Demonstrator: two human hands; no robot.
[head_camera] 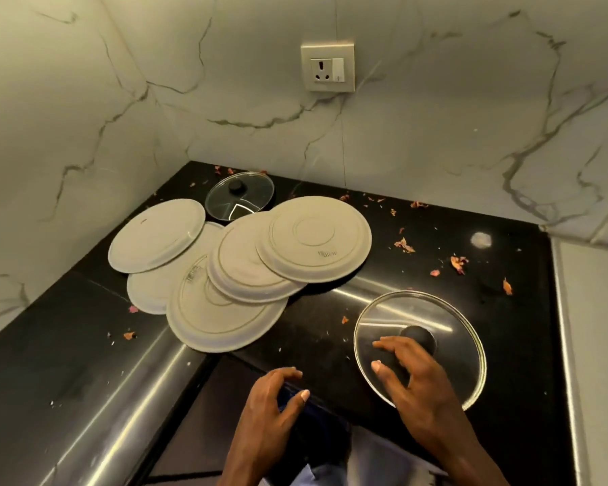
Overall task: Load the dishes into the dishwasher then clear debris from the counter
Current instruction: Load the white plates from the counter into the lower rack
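Several cream plates lie upside down and overlapping on the black counter. A large glass lid with a black knob lies at the front right. My right hand hovers over it with fingers spread, near the knob, gripping nothing. My left hand hangs at the counter's front edge, fingers loosely curled and empty. A smaller glass lid sits in the back corner. Dried petal debris is scattered over the counter.
Marble walls close the corner at the left and back, with a power socket on the back wall. A steel rim runs along the counter's front edge. A pale ledge borders the right side.
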